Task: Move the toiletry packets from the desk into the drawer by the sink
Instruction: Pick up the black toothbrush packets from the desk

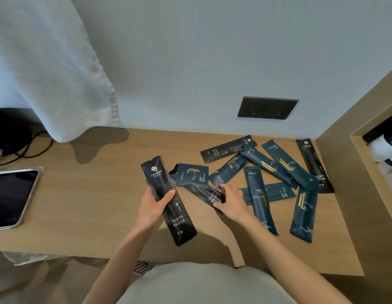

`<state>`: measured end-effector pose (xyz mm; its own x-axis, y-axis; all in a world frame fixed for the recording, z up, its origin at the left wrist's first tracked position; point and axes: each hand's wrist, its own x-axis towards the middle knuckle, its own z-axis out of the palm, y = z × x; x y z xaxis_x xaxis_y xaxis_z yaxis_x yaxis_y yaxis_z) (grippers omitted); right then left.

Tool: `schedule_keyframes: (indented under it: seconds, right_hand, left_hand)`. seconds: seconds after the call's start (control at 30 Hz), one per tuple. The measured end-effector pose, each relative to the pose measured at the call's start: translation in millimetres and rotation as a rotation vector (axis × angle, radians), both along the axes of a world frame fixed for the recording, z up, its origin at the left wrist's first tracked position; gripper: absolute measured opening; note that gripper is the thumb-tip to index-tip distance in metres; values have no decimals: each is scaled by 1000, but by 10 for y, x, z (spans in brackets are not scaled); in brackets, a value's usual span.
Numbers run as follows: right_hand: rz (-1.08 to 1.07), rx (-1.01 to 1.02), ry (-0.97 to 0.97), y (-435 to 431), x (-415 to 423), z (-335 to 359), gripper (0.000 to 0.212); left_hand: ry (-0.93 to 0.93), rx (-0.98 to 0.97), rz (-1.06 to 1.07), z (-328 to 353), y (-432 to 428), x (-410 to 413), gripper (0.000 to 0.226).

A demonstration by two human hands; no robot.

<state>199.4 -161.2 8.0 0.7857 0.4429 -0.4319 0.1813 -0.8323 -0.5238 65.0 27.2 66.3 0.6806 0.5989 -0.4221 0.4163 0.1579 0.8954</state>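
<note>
Packets (278,167) all over the table (92,194) — left hand (155,207) grips a black toothbrush packet (179,222) up off it, right hand (231,200) pinches a second toothbrush packet (209,195) lying flat.

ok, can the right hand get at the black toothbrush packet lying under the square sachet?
Probably yes. The right hand pinches the near end of the toothbrush packet; the square sachet overlaps only its far end, so it should slide out. The left hand holds a second toothbrush packet.
</note>
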Motion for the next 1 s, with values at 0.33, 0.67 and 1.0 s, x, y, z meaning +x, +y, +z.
schedule_keyframes:
  seconds: [0.33, 0.67, 1.0]
  right_hand:
    - [13, -139, -15, 48, -83, -209, 41]
    - [-172, 280, 130, -507, 22, 488, 21]
    - [-361, 536, 93, -1028, -77, 1135, 18]
  left_hand:
    - [66, 4, -42, 36, -25, -56, 49]
    - [10, -13, -72, 62, -130, 52, 48]
    - [-56, 85, -220, 166, -192, 165, 43]
